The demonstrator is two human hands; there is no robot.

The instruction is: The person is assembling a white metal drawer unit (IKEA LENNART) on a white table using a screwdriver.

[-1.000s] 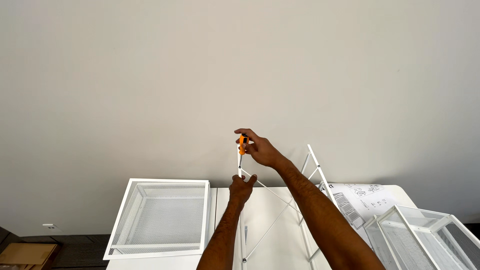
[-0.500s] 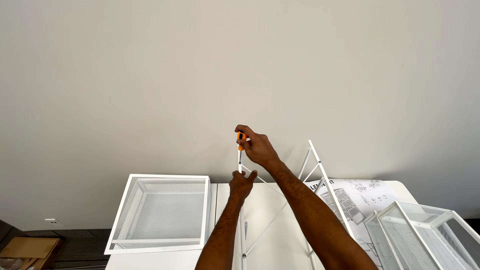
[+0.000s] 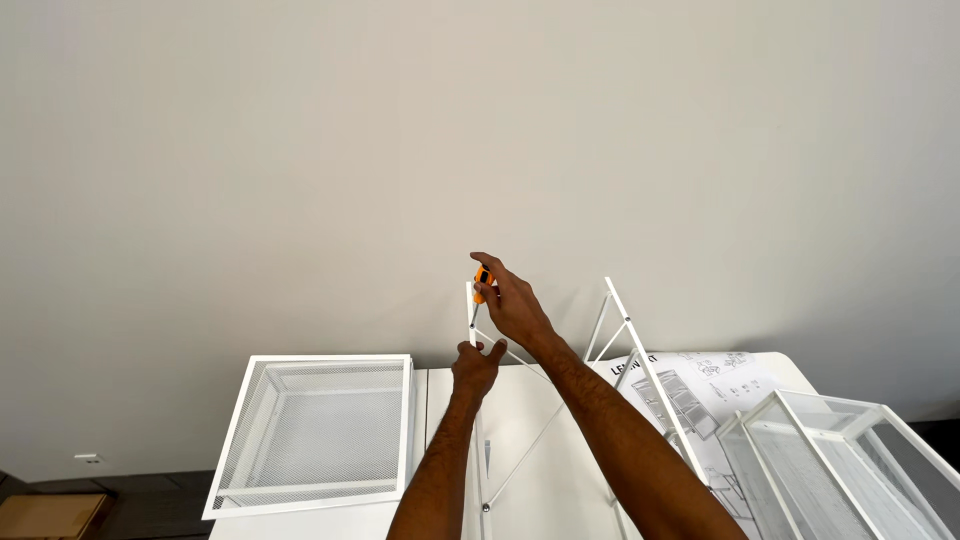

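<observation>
Landmark: the white frame post (image 3: 470, 305), a thin upright metal bar standing over the white table (image 3: 540, 430), near the plain wall (image 3: 480, 120).
Right hand: the right hand (image 3: 515, 305) sits just to the right of the post's top end, fingers closed around the orange handle of a screwdriver (image 3: 482, 283).
Screwdriver: its dark shaft slants down and left from the handle, and the tip meets the side of the post just below the top. The screw itself is too small to make out.
Left hand: the left hand (image 3: 476, 368) is directly below the right, fingers wrapped on the post lower down, thumb lifted, holding the bar steady.
Step in hand: by the look of it, 1 fastener near the top of the post is being driven while the bar is braced.
Next move calls for: judged from the grip, steady pressure along the shaft so the tip stays seated, and a firm hold below so the post does not twist.
Left of the post: 1 white mesh basket (image 3: 320, 430) lies on the table.
Right of the post: a second frame side (image 3: 640, 360) leans upright, with an instruction sheet (image 3: 710, 385) behind it and another mesh basket (image 3: 850, 460) farther right.
</observation>
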